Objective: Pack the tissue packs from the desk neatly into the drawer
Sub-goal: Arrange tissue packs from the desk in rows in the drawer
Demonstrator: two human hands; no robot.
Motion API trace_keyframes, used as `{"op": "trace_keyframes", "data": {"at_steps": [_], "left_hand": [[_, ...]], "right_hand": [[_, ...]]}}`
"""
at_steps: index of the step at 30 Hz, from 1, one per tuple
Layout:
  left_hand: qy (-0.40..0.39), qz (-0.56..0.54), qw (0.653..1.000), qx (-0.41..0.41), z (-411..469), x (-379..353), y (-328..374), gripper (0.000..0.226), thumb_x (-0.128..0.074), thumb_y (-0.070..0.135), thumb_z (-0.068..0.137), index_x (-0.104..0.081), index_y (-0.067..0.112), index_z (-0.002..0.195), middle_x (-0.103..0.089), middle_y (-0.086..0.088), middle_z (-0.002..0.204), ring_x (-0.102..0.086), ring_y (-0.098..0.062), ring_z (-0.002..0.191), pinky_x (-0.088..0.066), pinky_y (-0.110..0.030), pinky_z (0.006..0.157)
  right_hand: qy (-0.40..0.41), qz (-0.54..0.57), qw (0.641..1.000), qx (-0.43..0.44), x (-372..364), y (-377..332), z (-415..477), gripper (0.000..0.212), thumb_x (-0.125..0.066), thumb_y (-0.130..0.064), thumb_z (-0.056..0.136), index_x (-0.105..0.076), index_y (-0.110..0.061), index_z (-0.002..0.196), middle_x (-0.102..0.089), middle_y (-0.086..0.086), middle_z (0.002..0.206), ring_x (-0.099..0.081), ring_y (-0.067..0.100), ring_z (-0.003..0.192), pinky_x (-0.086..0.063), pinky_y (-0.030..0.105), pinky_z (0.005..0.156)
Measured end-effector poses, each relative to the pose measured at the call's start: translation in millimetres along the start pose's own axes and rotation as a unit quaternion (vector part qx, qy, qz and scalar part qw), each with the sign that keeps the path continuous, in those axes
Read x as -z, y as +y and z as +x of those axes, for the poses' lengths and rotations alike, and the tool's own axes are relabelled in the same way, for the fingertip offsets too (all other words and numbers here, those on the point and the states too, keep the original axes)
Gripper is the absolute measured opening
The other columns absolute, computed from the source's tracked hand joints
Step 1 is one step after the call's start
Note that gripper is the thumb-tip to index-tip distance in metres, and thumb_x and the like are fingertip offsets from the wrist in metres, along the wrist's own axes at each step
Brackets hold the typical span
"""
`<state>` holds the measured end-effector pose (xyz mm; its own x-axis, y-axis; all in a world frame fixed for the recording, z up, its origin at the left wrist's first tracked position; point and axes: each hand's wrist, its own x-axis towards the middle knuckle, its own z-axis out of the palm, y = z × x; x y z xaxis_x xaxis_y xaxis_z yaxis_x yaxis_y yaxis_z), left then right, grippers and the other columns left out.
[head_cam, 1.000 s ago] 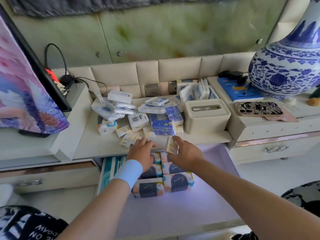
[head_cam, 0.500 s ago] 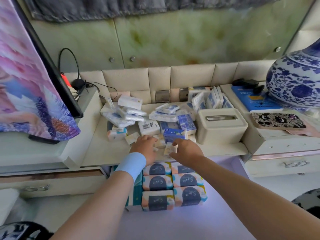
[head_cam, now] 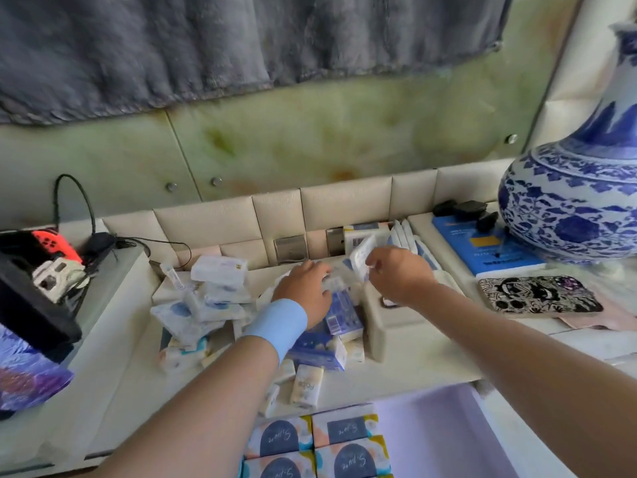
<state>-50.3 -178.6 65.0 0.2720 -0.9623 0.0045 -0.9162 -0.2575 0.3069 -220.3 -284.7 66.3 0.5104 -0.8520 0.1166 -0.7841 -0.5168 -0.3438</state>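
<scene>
Left hand (head_cam: 303, 291), blue wristband, lies palm-down on the pile of tissue packs (head_cam: 206, 305) mid-surface (head_cam: 413, 370). Fingers bent; cannot tell if it grips any. Right hand (head_cam: 396, 276), near the back edge, pinches one white pack (head_cam: 360, 255) between thumb and fingers. Loose packs blurred, not countable. Drawer (head_cam: 431, 443) open below the front edge: four patterned packs (head_cam: 344, 431) visible, two by two, touching, at its left side.

Both arms outstretched; left hand (head_cam: 305, 291) palm-down, right hand (head_cam: 401, 279) fingers (head_cam: 377, 264) seemingly pinched.
</scene>
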Motion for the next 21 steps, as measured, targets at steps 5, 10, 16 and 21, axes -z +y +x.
{"op": "trace_keyframes", "data": {"at_steps": [5, 10, 16, 21], "left_hand": [[0.026, 0.022, 0.999, -0.028, 81, -7, 26, 0.043, -0.047, 0.026, 0.096, -0.042, 0.025, 0.139, -0.043, 0.0, 0.141, -0.043, -0.026, 0.127, -0.041, -0.043, 0.104], [0.013, 0.064, 0.997, -0.04, 164, -21, 41, 0.049, -0.04, 0.016, 0.097, -0.038, 0.027, 0.145, -0.041, -0.001, 0.145, -0.039, -0.026, 0.133, -0.038, -0.042, 0.107], [-0.067, 0.131, 0.988, -0.045, 220, -44, 48, 0.065, -0.046, 0.005, 0.094, -0.027, 0.024, 0.152, -0.031, -0.003, 0.156, -0.034, -0.028, 0.139, -0.033, -0.036, 0.111], [-0.055, 0.221, 0.973, -0.043, 230, -55, 41, 0.059, -0.047, 0.018, 0.094, -0.03, 0.025, 0.15, -0.033, -0.008, 0.147, -0.029, -0.029, 0.135, -0.035, -0.037, 0.106]], "right_hand": [[0.011, -0.043, 0.998, -0.036, -2, 37, 70, 0.044, -0.056, -0.031, 0.091, -0.052, -0.022, 0.134, -0.046, 0.009, 0.137, -0.046, 0.029, 0.124, -0.046, 0.039, 0.098], [-0.051, -0.13, 0.98, -0.138, -16, 63, 114, 0.058, -0.053, -0.045, 0.092, -0.041, -0.018, 0.142, -0.04, 0.014, 0.143, -0.042, 0.032, 0.127, -0.04, 0.042, 0.095], [-0.076, -0.02, 0.991, -0.112, -25, 80, 142, 0.059, -0.06, -0.038, 0.086, -0.043, -0.023, 0.14, -0.039, 0.015, 0.14, -0.046, 0.036, 0.121, -0.043, 0.042, 0.095], [-0.114, 0.09, 0.975, -0.169, -32, 90, 146, 0.094, -0.072, -0.037, 0.082, -0.016, -0.012, 0.152, -0.032, 0.02, 0.143, -0.045, 0.037, 0.127, -0.044, 0.045, 0.104]]}}
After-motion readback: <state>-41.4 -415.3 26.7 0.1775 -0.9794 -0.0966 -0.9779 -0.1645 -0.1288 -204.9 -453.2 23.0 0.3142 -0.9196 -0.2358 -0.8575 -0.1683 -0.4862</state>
